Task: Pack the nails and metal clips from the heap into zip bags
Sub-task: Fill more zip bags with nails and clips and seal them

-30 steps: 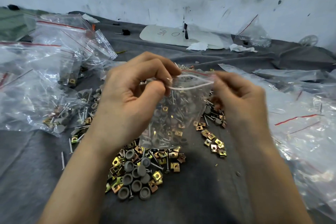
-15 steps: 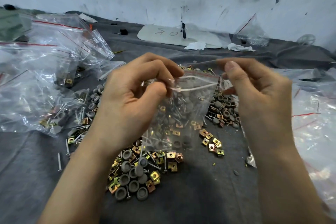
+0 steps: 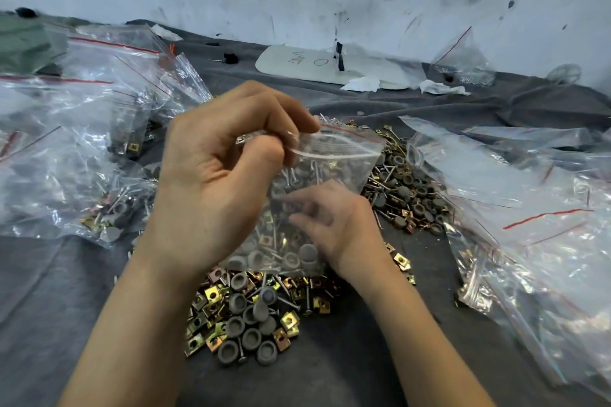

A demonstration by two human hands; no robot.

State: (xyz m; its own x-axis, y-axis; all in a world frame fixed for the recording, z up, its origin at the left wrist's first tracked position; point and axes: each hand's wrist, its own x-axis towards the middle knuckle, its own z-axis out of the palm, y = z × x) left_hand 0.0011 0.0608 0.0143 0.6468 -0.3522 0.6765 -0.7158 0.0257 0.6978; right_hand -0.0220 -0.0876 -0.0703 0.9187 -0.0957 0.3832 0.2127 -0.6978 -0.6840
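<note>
A small clear zip bag (image 3: 337,158) with a red line at its mouth hangs above the heap, partly filled with nails, grey caps and brass clips. My left hand (image 3: 211,182) pinches its top left corner between thumb and fingers. My right hand (image 3: 340,228) is low at the bag's right side; its blurred fingers lie against the plastic, and I cannot tell whether they hold anything. Below the bag lies a heap of brass clips, nails and grey caps (image 3: 251,317). A second heap (image 3: 410,195) spreads behind on the right.
Filled zip bags (image 3: 66,149) pile up on the left and a stack of clear bags (image 3: 529,208) lies on the right. A white board (image 3: 314,64) and crumpled paper sit by the wall. Grey cloth (image 3: 330,373) covers the surface.
My right hand has let go of the bag's top right corner and dropped to its lower right side. The left hand keeps its pinch on the top left corner.
</note>
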